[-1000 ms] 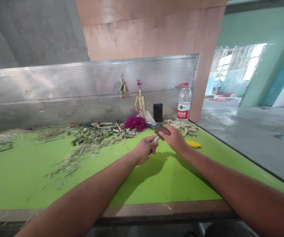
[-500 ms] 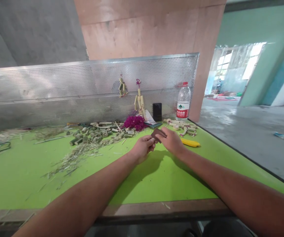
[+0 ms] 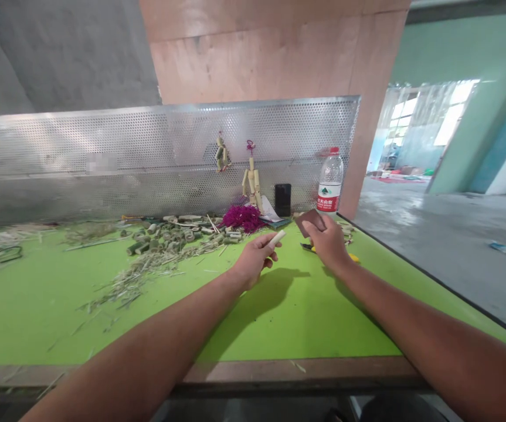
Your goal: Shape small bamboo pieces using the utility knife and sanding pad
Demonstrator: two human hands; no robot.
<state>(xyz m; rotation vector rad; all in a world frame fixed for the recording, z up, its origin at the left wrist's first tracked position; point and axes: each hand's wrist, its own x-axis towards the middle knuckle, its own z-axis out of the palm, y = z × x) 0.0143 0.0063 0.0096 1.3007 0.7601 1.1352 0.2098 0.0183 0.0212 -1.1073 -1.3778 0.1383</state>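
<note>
A short pale bamboo piece [image 3: 277, 238] sticks out from between the thumb and fingers of my left hand [image 3: 255, 258], held above the green tabletop [image 3: 253, 322]. My right hand [image 3: 329, 240] is farther right, pinching a brown sheet of sandpaper [image 3: 309, 224] by its edge. The sandpaper and the bamboo piece are apart. Under my right hand lies a yellow-handled knife [image 3: 353, 257], its middle hidden by the hand and its dark end showing on the left.
Cut bamboo pieces [image 3: 169, 234] and shavings [image 3: 133, 284] lie at left centre. Behind are a purple thread bundle [image 3: 241, 218], a jointed bamboo figure [image 3: 253, 179], a black phone [image 3: 283, 200] and a water bottle [image 3: 329, 181]. A perforated metal panel [image 3: 103, 193] backs the table.
My right hand has moved right with the sandpaper, away from my left hand. The bamboo piece, hidden before, now shows in my left hand. The knife's dark end has come into sight.
</note>
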